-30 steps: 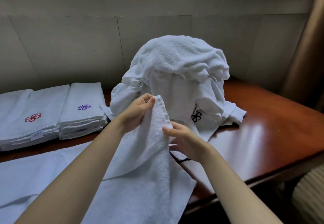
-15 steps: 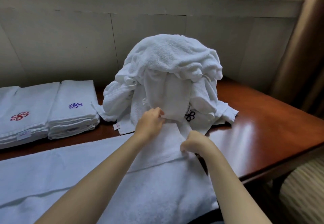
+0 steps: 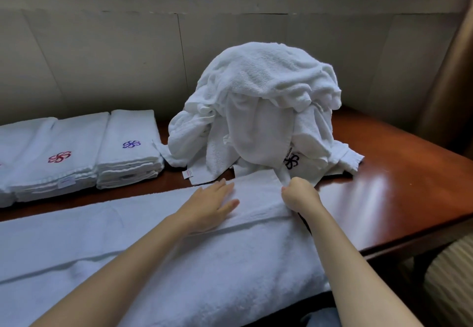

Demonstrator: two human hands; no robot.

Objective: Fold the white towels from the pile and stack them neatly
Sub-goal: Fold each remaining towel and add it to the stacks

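Observation:
A long white towel [image 3: 107, 244] lies spread across the near edge of the wooden table [image 3: 399, 180], folded lengthwise with its upper layer ending near the pile. My left hand [image 3: 210, 202] lies flat on that upper layer, fingers straight. My right hand [image 3: 298, 193] grips the towel's far right corner with curled fingers, close to the foot of the pile. The tall heap of unfolded white towels [image 3: 263, 111] stands just behind both hands. Stacks of folded towels [image 3: 128, 152] with a purple emblem and a red emblem [image 3: 59, 157] sit at the left.
A grey panelled wall runs behind the table, below a window sill. A brown curtain [image 3: 450, 91] hangs at the right. A striped cushion [image 3: 450, 280] shows below the table's right front edge. Bare wood lies right of the pile.
Both hands have lowered the towel end they held up onto the table. The left hand has let go and flattened on the cloth; the right hand still grips the corner.

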